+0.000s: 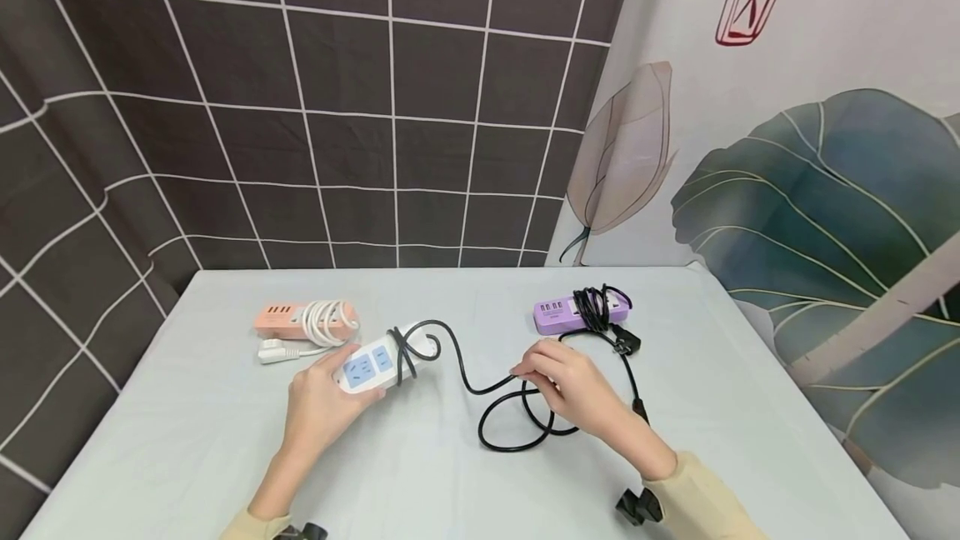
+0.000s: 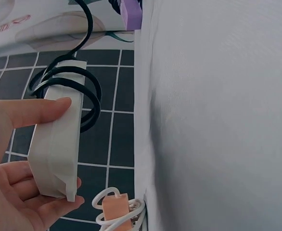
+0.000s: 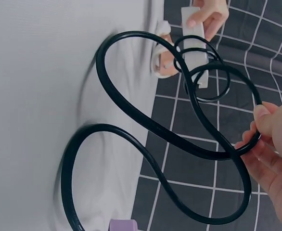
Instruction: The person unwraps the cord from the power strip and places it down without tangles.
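Note:
My left hand [image 1: 321, 403] grips a white power strip [image 1: 377, 363] with blue socket faces, thumb on one side and fingers on the other. A black cord [image 1: 459, 363] loops round the strip's far end. In the left wrist view the strip's plain side [image 2: 59, 130] shows, tilted above the table. My right hand [image 1: 573, 386] pinches the same cord between thumb and fingertips. Beneath and beside that hand the slack cord forms loose loops, seen large in the right wrist view as a black cord [image 3: 146, 120].
An orange power strip [image 1: 279, 321] wrapped in white cord lies at back left, its white plug [image 1: 276, 352] in front. At back right sits a purple power strip [image 1: 557, 316] with a bundled black cord and black plug [image 1: 626, 340]. The white table [image 1: 420, 490] meets a dark gridded curtain behind.

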{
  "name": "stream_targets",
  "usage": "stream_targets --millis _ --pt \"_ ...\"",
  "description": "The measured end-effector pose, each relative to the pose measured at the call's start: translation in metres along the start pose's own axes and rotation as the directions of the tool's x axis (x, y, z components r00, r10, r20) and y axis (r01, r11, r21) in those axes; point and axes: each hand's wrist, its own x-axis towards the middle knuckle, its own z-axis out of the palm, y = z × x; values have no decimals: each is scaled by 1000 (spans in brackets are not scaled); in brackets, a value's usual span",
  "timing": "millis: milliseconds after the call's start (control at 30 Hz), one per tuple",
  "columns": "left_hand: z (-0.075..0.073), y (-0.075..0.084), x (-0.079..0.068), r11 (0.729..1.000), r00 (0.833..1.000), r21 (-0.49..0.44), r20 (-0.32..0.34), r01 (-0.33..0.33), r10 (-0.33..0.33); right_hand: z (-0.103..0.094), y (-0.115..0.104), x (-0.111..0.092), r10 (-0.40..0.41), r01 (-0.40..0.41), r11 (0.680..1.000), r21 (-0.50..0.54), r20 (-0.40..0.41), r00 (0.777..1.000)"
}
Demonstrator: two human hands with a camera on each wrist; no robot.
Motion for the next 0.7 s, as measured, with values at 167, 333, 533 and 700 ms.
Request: stream_targets --millis 167,333,533,700 --pt "1 0 1 1000 1000 11 -9 1 -1 -1 -3 1 -64 64 998 13 8 998" --pt "3 -2 3 1000 999 13 -54 -2 3 -3 -4 2 -112 111 993 30 31 993" --pt "1 -2 5 1000 996 2 -83 13 -13 -7 -5 2 -146 143 989 39 72 987" --pt "0 -1 6 999 994 -9 -107 31 -31 -8 -4 2 -144 143 989 26 91 985"
